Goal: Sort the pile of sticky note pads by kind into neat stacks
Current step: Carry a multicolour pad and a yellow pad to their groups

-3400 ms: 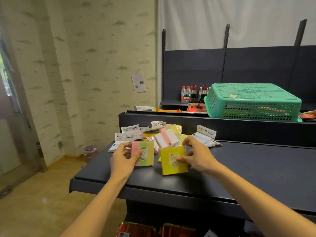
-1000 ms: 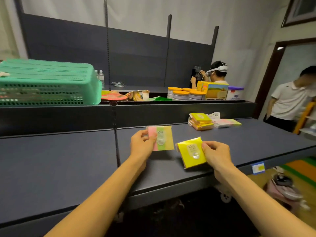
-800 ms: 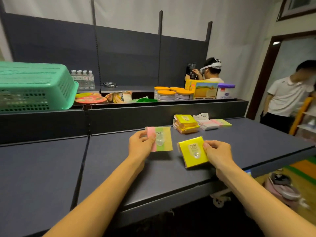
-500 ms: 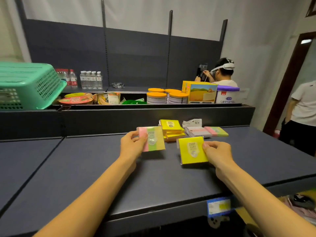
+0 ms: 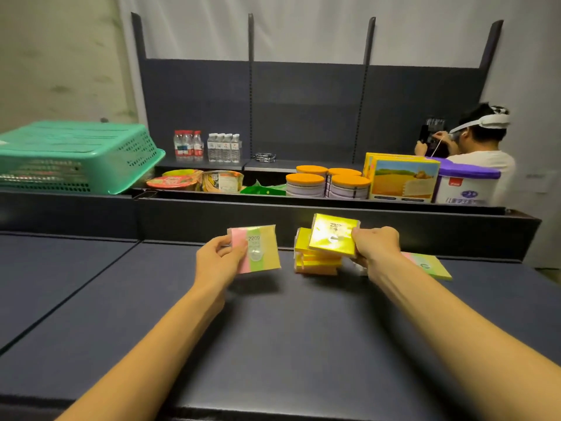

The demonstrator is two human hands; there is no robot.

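Two light, stiff, film-slick pads: our left hand (image 5: 219, 260) pinches the striped pad (image 5: 258, 249), our right hand (image 5: 374, 245) the yellow pad (image 5: 332, 235), by their edges.

Dark shelf (image 5: 151, 299) under yellow stack (image 5: 315, 262)

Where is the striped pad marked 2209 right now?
In the head view, the striped pad is left of centre, held in the left hand above the dark shelf, left of the yellow stack.
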